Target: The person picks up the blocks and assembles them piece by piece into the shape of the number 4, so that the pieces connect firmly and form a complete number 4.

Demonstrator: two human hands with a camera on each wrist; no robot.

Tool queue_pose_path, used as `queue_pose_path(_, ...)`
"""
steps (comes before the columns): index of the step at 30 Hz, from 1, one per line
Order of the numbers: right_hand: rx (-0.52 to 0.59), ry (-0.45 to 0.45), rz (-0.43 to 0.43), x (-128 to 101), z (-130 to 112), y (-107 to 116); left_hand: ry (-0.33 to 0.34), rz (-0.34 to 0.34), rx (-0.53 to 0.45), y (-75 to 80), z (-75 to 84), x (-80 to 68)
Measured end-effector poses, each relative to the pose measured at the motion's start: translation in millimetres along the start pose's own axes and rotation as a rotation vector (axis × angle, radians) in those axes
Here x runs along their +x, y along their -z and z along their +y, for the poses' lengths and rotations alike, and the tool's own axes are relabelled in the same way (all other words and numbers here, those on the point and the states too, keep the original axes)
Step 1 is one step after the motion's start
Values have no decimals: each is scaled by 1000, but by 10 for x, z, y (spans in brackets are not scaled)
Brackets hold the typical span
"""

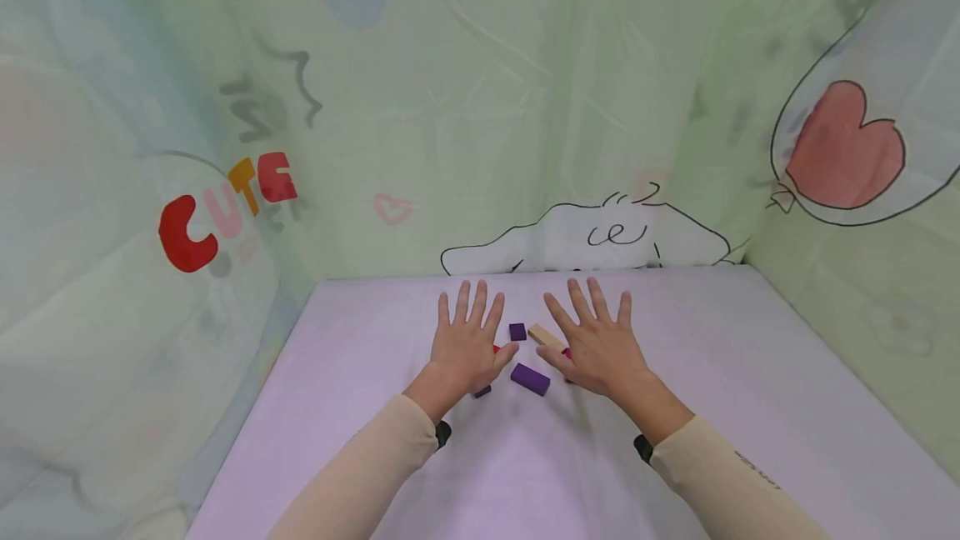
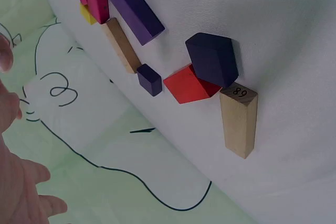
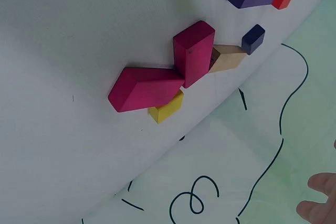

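Note:
Both hands are held out over loose wooden blocks, fingers spread and straight, holding nothing. My left hand (image 1: 467, 346) partly hides a red block (image 2: 189, 86) and a dark blue block (image 2: 212, 59); beside these is a plain wood block (image 2: 239, 121) with a number on its end. Between the hands lie a purple block (image 1: 530, 379), a small dark cube (image 1: 517, 332) and a longer plain wood block (image 1: 545, 337). My right hand (image 1: 596, 346) covers most of two magenta blocks (image 3: 194, 53). A yellow block (image 3: 167, 108) touches them in the right wrist view.
The blocks lie on a white-covered table (image 1: 360, 423). A pale green printed curtain (image 1: 480, 123) stands along its back edge and both sides. Dark bands (image 1: 443, 433) show at the wrists, by the sleeve cuffs.

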State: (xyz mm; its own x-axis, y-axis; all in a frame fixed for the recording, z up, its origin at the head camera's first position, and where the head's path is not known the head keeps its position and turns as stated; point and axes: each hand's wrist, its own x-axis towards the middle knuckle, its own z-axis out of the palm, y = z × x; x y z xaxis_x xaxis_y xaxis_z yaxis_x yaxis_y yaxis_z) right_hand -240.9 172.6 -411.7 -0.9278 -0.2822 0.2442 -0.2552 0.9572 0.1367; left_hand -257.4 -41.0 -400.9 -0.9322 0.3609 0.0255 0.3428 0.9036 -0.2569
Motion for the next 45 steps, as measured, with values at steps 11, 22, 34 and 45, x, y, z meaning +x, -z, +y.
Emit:
queue_pose_path(11,35,-1,-11,-8,10,6,9,-5,-24,13,-2,6)
queue_pose_path(22,94,-21,-36,-32,21,40,7,1,-112,-22,-2,10)
queue_pose_path(34,154,-26,-39,-81,75,-44,-18,13,-229,-195,-24,-78)
queue_pose_path(45,172,-75,-126,-171,148,-265,-68,-56,-150,-539,156,-179)
